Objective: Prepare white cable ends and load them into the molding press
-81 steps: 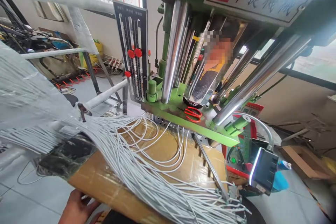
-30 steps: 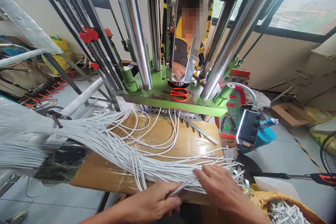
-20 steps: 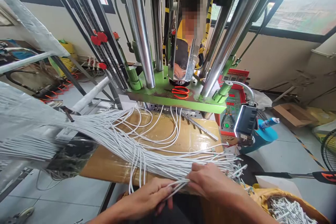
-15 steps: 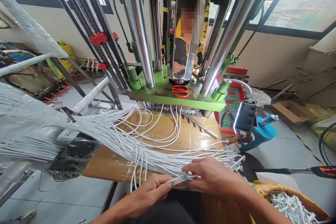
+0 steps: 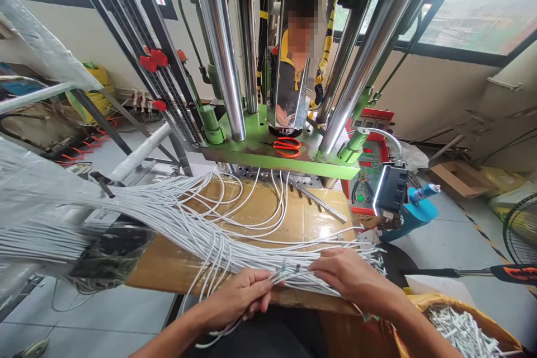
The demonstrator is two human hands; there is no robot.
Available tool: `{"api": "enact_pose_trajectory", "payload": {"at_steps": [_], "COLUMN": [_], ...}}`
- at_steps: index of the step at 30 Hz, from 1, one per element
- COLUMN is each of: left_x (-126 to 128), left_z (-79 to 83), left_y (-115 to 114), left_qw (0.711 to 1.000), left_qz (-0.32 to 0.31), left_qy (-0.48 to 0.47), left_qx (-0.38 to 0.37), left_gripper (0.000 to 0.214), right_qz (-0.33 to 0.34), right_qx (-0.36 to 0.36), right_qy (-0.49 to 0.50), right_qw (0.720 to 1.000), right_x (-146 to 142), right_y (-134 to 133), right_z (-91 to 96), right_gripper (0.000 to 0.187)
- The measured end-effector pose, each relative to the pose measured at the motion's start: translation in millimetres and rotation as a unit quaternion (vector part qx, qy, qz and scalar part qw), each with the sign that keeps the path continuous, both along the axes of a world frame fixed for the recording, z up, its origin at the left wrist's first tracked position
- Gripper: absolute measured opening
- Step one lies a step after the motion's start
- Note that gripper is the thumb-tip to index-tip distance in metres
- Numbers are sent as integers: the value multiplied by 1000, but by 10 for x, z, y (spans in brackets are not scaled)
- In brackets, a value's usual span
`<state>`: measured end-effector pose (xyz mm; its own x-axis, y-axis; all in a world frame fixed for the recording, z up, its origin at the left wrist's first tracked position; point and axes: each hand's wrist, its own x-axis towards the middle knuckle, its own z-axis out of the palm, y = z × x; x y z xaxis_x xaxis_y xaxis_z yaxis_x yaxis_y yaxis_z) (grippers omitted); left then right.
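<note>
A thick bundle of white cables runs from the left across a cardboard sheet, its cut ends fanned out at the right. My left hand is closed around a few white cables at the near edge of the bundle. Their loose lengths hang below that hand. Beyond its fingertips, small greenish and dark tips stick up from cable ends. My right hand lies over the bundle farther right, thumb and fingers pinched on a white cable. Its fingertips are partly hidden.
Behind the cardboard stands a green press plate with orange-handled scissors on it. A metal bar lies on the cardboard. At right are a red control box, a black lamp and a sack of white offcuts.
My hands have moved apart, the right one shifting right and the left slightly left. The left hand's cables now hang lower, and their tips show between the hands.
</note>
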<state>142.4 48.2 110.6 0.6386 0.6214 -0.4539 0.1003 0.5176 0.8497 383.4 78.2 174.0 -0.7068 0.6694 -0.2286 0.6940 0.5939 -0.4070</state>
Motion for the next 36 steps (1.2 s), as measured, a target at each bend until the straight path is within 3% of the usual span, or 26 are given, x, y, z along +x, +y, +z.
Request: {"api": "enact_pose_trajectory", "payload": {"at_steps": [4,6,9,10,12,15,18,20,21,24,27,29,31,34,36], "left_x": [89,154,227,249,296,351,354,338,329,315,304,285,260,243,262], "left_z": [3,39,59,49,11,-37,-30,-6,6,18,5,1,6,10,-6], "left_y": [51,81,133,149,180,227,283,326,347,409,458,475,480,475,475], "left_qw": [998,997,995,993,990,986,983,981,979,973,970,973,972,942,917], "left_qz": [-3,7,5,6,34,106,156,180,189,210,230,227,195,107,48], "left_qy": [-53,-73,-101,-112,-131,-129,-91,-73,-72,-96,-76,-24,29,59,62], "left_qx": [-17,-18,-25,-26,-24,-15,-20,-30,-32,-26,-27,20,129,313,391], "left_gripper": [41,39,38,37,36,34,32,31,33,37,35,30,22,21,27], "right_qz": [-22,-106,-254,-263,-214,-127,-215,-280,-289,-277,-276,-283,-296,-304,-302], "right_qx": [-22,-2,29,21,-20,-73,36,144,161,144,113,91,63,-4,-69], "right_qy": [56,113,243,276,300,279,203,107,79,40,13,-4,-18,-13,59], "right_qw": [998,988,936,924,929,949,955,943,940,949,954,955,953,953,949], "right_x": [1,-11,-40,-70,-154,-194,53,312,430,642,652,610,548,391,237], "right_y": [-6,-4,-14,-33,-80,-42,274,569,705,963,1002,962,883,681,500], "right_z": [-72,-128,-229,-267,-341,-437,-571,-704,-772,-910,-885,-803,-711,-608,-582], "right_gripper": [23,19,34,42,52,51,44,44,44,42,41,38,34,33,36]}}
